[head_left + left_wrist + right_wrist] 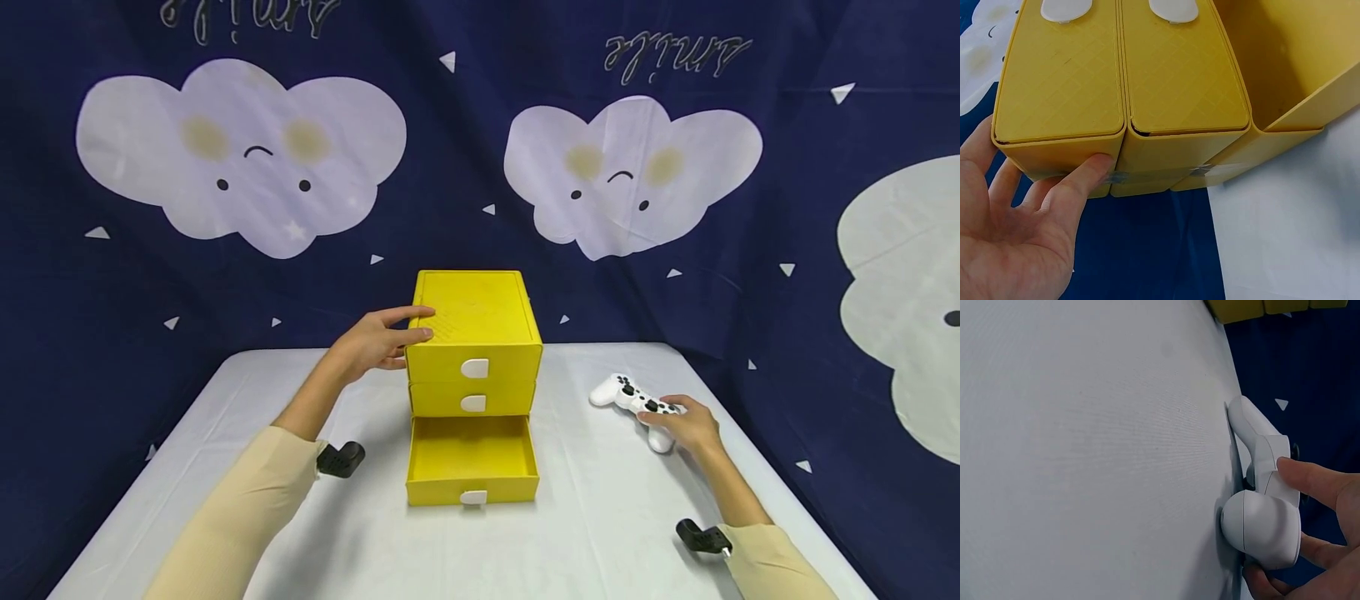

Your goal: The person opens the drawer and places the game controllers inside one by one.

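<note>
A yellow three-drawer cabinet (476,308) with white pull tabs stands mid-table in the head view. Its bottom drawer (472,490) is pulled out, showing the yellow inside. My left hand (375,340) rests against the cabinet's upper left edge, fingers extended onto the top. In the left wrist view, the thumb (1088,175) touches the cabinet's side wall. At the right, a white game controller (624,395) lies on the table, and my right hand (692,425) grips its near end. From the right wrist, the thumb (1310,478) presses on the controller while other fingers curl beneath its handle.
A white cloth covers the table (577,533). Behind it hangs a dark blue curtain (450,200) with cloud prints. Each forearm wears a black wrist camera, one on the left (341,460) and one on the right (703,537).
</note>
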The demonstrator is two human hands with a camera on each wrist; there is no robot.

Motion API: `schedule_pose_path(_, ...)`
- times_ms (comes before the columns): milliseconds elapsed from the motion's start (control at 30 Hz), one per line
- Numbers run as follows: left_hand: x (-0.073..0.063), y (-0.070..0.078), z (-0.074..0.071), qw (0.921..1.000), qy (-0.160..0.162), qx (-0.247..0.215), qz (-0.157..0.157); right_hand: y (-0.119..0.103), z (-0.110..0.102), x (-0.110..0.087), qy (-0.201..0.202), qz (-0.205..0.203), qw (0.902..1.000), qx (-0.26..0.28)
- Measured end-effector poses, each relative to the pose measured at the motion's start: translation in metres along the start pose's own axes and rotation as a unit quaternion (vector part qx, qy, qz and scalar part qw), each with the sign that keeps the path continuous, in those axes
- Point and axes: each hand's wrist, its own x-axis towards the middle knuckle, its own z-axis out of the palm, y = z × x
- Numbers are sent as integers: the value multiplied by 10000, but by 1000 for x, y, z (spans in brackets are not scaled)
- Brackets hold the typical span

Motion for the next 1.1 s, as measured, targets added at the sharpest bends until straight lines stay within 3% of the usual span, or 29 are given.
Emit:
schedule_pose_path(200,0,0,-1,10000,-9,12,-7,0,1,0,149,-1,9998,-151)
schedule_pose_path(467,0,1,-2,10000,-13,22,10,-8,-3,-8,-92,-234,9989,-389)
schedule_pose_path(833,1,-1,-2,10000,-38,-50,-5,-50,-21,-29,-716,-827,9936,-276)
schedule_pose_path(1100,1,-1,-1,10000,-28,-40,-18,-77,-25,-44,-1343,-1167,9838,-203)
